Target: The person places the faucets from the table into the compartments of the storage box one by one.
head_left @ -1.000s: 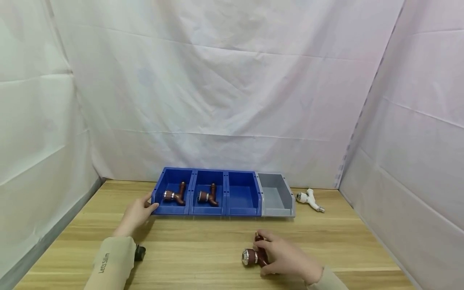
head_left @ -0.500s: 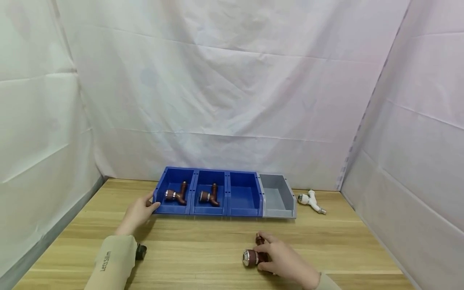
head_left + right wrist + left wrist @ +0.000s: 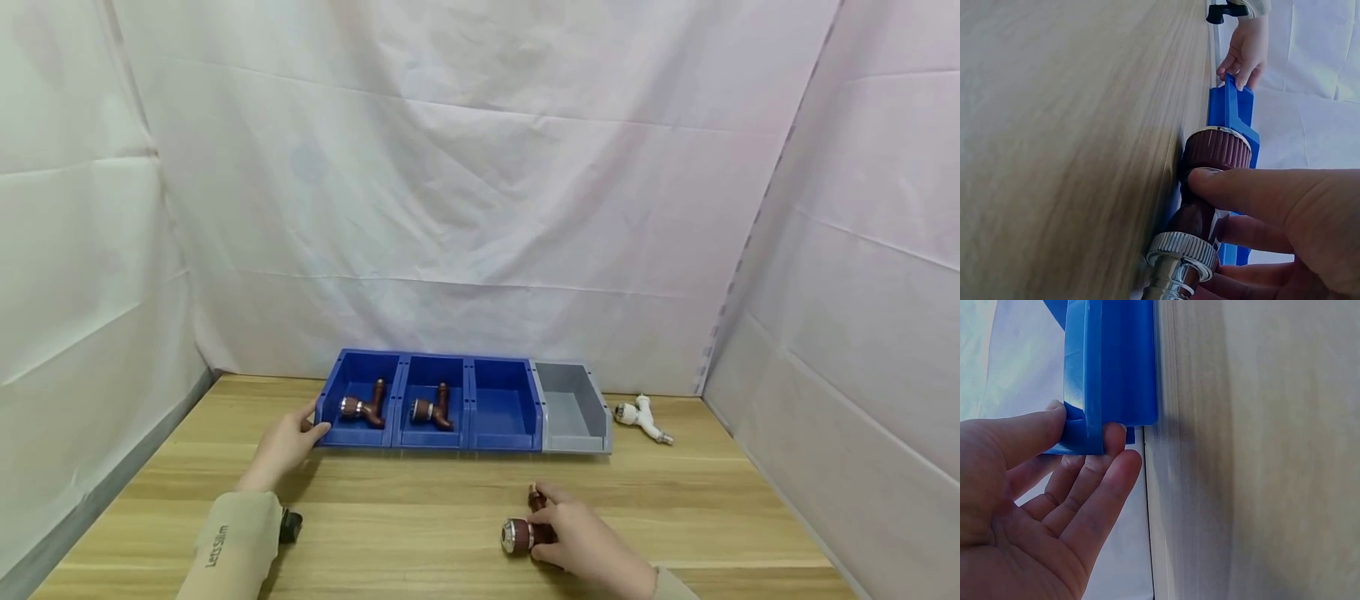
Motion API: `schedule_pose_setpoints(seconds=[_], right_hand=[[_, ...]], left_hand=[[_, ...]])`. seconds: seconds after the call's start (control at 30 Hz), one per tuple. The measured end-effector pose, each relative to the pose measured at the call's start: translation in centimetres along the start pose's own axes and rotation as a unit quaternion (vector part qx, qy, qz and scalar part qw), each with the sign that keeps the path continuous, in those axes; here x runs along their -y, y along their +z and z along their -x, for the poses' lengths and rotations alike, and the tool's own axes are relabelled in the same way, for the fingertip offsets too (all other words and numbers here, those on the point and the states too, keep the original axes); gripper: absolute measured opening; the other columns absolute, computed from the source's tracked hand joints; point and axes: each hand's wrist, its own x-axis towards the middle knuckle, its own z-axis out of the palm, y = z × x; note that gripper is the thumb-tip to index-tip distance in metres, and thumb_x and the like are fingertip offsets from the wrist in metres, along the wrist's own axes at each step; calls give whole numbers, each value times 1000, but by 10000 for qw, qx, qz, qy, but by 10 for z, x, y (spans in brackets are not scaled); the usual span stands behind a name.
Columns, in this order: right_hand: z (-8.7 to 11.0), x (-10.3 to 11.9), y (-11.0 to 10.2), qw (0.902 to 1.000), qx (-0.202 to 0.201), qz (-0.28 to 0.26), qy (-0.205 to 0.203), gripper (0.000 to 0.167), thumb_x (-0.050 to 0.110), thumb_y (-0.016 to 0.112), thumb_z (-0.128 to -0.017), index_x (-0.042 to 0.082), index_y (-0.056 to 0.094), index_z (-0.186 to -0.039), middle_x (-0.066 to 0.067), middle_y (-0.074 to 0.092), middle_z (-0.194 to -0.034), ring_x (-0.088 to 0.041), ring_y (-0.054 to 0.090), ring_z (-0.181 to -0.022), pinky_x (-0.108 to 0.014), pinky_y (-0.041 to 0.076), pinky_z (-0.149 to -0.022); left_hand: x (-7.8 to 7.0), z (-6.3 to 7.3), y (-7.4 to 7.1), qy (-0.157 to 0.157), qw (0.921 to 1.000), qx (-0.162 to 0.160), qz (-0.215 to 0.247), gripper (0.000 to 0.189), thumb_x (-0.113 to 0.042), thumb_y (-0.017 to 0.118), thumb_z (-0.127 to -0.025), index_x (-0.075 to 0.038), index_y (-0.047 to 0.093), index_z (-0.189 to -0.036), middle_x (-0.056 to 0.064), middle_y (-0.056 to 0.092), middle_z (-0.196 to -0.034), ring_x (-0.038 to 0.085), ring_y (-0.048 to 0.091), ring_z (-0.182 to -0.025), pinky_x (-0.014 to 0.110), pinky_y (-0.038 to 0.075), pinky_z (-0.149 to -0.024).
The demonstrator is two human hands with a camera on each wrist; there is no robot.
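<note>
My left hand grips the front left corner of the leftmost blue bin. The left wrist view has the thumb on one side of the bin wall and fingertips on the other. My right hand holds a brown tap with a ribbed, silver-rimmed knob, close over the table in front of the bins. In the right wrist view my thumb presses just below the knob, fingers round the far side; the silver spout end points toward the camera. The palm hides part of its body in the head view.
Two similar brown taps lie in the left bin and the second blue bin. A third blue bin and a grey bin continue the row. Right of them lies a white tap. White curtains enclose the table.
My right hand has shifted slightly left, its fingers and thumb closer round the brown tap. The left hand stays on the bin's corner.
</note>
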Motion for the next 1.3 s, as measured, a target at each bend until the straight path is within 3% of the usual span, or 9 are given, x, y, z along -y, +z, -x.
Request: schedule_pose_setpoints(seconds=[0.37, 1.3], right_hand=[[-2, 1, -2, 10000, -21, 53, -63, 24, 18, 82, -72, 9, 76, -94, -28, 52, -132, -39, 56, -116, -46, 48, -91], [-8, 0, -12, 9998, -64, -164, -28, 23, 15, 82, -73, 7, 75, -94, -33, 48, -133, -43, 59, -110, -48, 50, -88]], left_hand=[[-2, 0, -2, -63, 10000, 17, -73, 59, -16, 59, -97, 9, 35, -144, 20, 67, -90, 19, 57, -54, 36, 46, -59], [0, 1, -1, 5, 10000, -29, -11, 58, -13, 61, -96, 8, 36, -144, 13, 64, -81, 19, 54, -50, 35, 44, -55]])
